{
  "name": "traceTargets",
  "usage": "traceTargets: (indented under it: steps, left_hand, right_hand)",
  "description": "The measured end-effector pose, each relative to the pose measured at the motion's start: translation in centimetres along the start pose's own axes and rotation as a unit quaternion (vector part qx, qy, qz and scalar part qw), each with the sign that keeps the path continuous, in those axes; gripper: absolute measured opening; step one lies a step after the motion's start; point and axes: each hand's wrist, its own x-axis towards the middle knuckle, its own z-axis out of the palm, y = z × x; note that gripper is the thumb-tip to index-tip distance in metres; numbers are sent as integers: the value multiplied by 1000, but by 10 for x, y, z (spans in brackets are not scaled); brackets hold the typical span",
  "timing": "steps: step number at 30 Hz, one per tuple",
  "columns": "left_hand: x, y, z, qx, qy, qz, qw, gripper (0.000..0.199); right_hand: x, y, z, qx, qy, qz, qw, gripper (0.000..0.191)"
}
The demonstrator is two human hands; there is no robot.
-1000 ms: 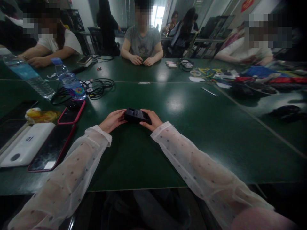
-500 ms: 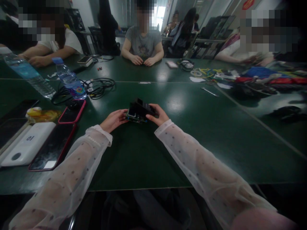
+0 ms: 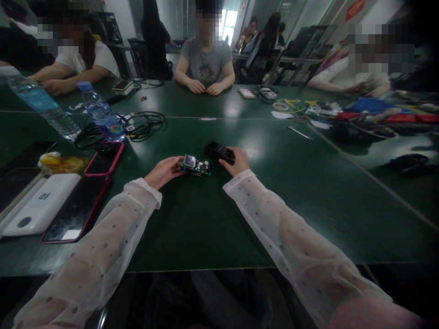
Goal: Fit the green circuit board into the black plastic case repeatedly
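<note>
A small green circuit board point(image 3: 195, 165) with a silver chip lies on the dark green table point(image 3: 212, 214). My left hand point(image 3: 163, 171) holds its left end with the fingertips. My right hand point(image 3: 236, 161) grips a black plastic cover point(image 3: 219, 151), lifted off the board and held just to the right of it, near the table top. Both arms wear sheer white dotted sleeves.
At the left lie a white power bank point(image 3: 36, 205), two phones with red cases point(image 3: 77, 208), a yellow wrapper point(image 3: 58, 162), two water bottles point(image 3: 101, 114) and a coil of black cable point(image 3: 140, 123). Other people sit round the far side. Cables and clutter cover the right.
The black cover was closed over the board, then tilted up, and now my right hand has taken it off to the right. The board is bare under my left hand.
</note>
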Motion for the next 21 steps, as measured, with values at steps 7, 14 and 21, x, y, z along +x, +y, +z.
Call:
traceTargets:
  steps: [7,14,21]
  left_hand:
    - [0,1,1,2,1,-1,1000,19]
    - [3,-3,-4,17,-21,8,1000,20]
    - [0,1,3,6,-3,5,1000,17]
  right_hand:
    - [-2,3,6,-12,2,1,1000,65]
    - [0,2,7,-10,0,-18,1000,59]
    - [2,5,7,11,0,-31,999,54]
